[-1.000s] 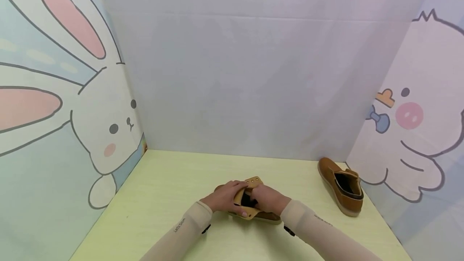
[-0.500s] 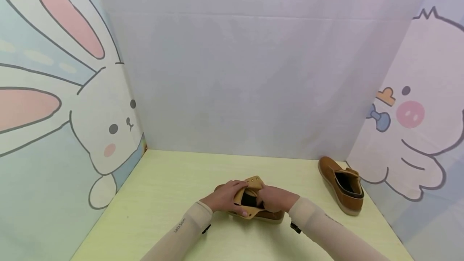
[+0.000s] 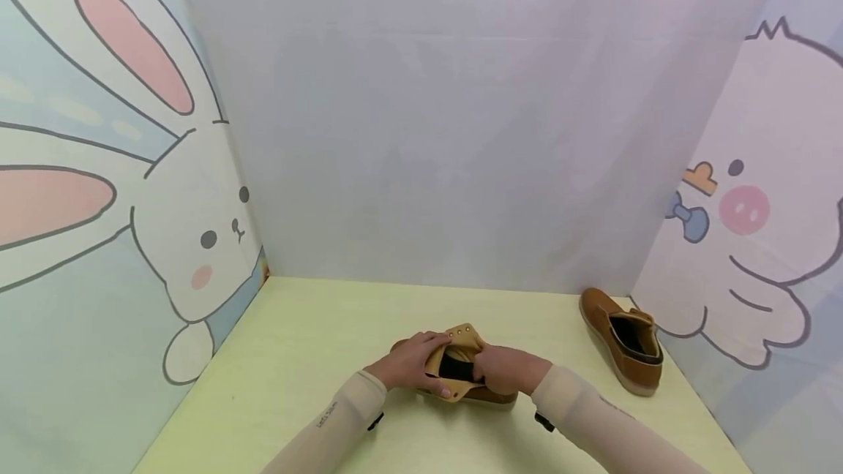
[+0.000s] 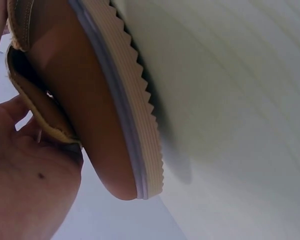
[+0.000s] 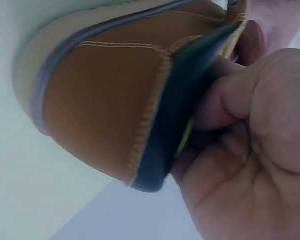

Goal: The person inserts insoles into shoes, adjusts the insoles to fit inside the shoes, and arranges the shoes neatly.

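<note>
A brown leather shoe [image 3: 490,395] lies on the table, its tan eyelet flaps spread and its dark inside showing. My left hand [image 3: 411,360] holds the spread flaps, thumb on the near one and fingers at the far one. In the left wrist view the shoe's toe [image 4: 90,125] and ridged sole appear beside this hand [image 4: 30,175]. My right hand [image 3: 507,368] is at the heel end, fingers curled at the opening. In the right wrist view that hand [image 5: 245,135] pinches at the dark heel collar [image 5: 175,110]; a thin yellow sliver shows there. Its fingertips are hidden.
A second brown shoe [image 3: 622,342] stands at the right rear of the pale yellow table [image 3: 296,342]. Fabric walls enclose the back and both sides, with a rabbit [image 3: 197,232] printed on the left and another cartoon animal [image 3: 744,254] on the right.
My right hand has drawn back to the right, from inside the shoe's opening to its heel collar, and more of the dark inside shows. My left hand stays on the flaps.
</note>
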`<state>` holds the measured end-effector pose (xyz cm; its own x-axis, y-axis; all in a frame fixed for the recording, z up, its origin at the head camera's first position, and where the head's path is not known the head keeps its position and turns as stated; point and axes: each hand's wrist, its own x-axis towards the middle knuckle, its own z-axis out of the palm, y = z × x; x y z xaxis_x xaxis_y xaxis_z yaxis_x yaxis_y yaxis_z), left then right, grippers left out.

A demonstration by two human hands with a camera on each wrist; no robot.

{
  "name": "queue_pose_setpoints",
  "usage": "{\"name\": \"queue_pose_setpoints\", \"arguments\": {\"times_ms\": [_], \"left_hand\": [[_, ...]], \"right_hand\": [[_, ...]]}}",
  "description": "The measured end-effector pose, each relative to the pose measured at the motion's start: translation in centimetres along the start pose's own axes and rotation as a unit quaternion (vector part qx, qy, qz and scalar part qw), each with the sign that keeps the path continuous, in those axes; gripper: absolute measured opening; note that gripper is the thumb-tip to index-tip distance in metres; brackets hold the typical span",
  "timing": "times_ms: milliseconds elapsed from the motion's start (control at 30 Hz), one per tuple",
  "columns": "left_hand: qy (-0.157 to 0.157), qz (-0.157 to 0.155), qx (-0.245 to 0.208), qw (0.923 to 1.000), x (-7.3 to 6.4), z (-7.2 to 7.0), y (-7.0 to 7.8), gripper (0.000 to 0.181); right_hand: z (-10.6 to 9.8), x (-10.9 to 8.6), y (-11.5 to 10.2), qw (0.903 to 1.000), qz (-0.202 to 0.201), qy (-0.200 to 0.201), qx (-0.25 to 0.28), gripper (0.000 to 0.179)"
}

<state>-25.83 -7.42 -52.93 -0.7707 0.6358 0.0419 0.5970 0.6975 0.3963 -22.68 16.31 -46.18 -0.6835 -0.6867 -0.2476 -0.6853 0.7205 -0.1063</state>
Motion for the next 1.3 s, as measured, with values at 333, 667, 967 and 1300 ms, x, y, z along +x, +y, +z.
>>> {"name": "queue_pose_setpoints", "arguments": {"times_ms": [333, 667, 967, 1300], "left_hand": [[0.006, 0.007, 0.008, 0.9999, -0.2, 0.3, -0.1, 0.101], [0.006, 0.004, 0.011, 0.9999, 0.0, 0.1, 0.0, 0.102], [0.005, 0.007, 0.006, 0.9999, 0.0, -0.4, 0.2, 0.103], [0.002, -0.002, 0.0, 1.0, 0.0, -0.2, -0.1, 0.102]], "right_hand": [[0.4, -0.8, 0.0, 0.9996, 0.024, -0.016, -0.008, 0.033], [-0.7, -1.3, -0.7, 0.9964, 0.058, -0.001, -0.063, 0.039], [-1.0, -0.6, -1.1, 0.9893, 0.073, -0.005, -0.126, 0.026], [-1.2, 0.5, -1.8, 0.9907, 0.072, -0.002, -0.116, 0.021]]}}
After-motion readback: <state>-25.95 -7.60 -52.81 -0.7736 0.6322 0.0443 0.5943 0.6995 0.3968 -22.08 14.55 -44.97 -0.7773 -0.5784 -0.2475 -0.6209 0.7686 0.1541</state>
